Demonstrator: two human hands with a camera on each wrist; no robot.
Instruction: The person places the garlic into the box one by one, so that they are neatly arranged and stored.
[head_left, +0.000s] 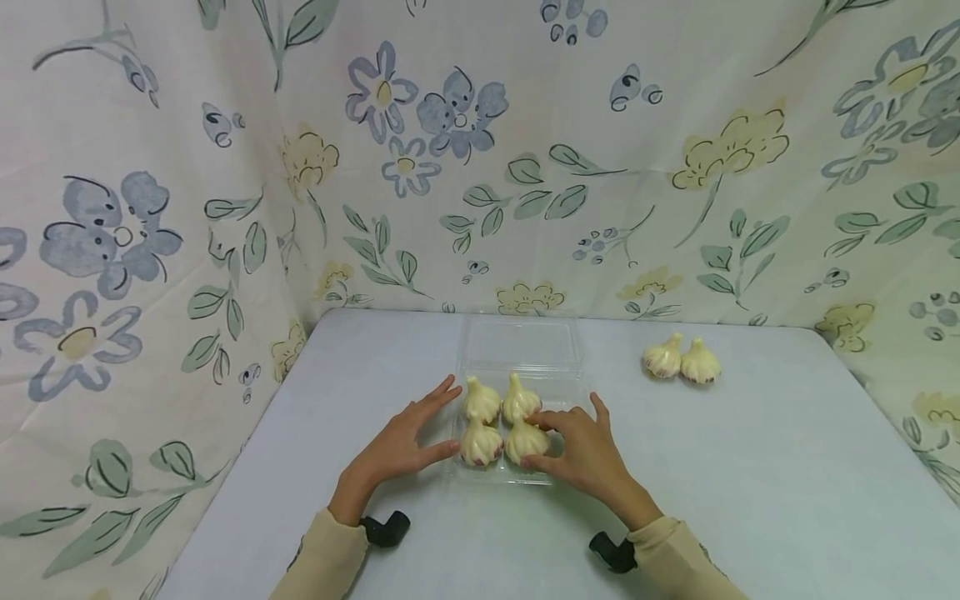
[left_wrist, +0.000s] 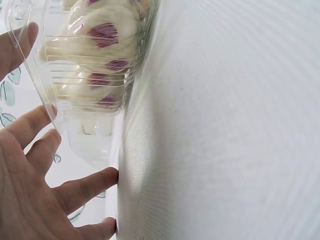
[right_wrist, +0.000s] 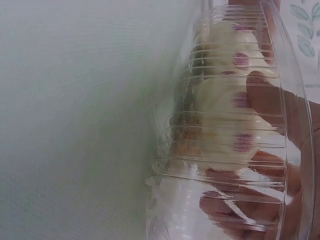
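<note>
A clear plastic clamshell container (head_left: 562, 387) lies with its hinged lid (head_left: 520, 343) folded back, away from me. Inside it sit several cream garlic bulbs with purplish marks, in two rows. My right hand (head_left: 588, 450) reaches in and grips the front right garlic bulb (head_left: 527, 445) between thumb and fingers. Through the ribbed wall, the right wrist view shows those fingers (right_wrist: 265, 97) around the bulb. At the container's left side my left hand (head_left: 401, 442) has its fingers spread. Its thumb and some fingertips lie at the rim (left_wrist: 37, 85), others on the tabletop.
Two more garlic bulbs (head_left: 681, 360) stand side by side at the back right of the white table (head_left: 750, 475). A floral curtain (head_left: 525, 167) hangs behind the table and along both sides. Each wrist carries a small black camera mount (head_left: 386, 529).
</note>
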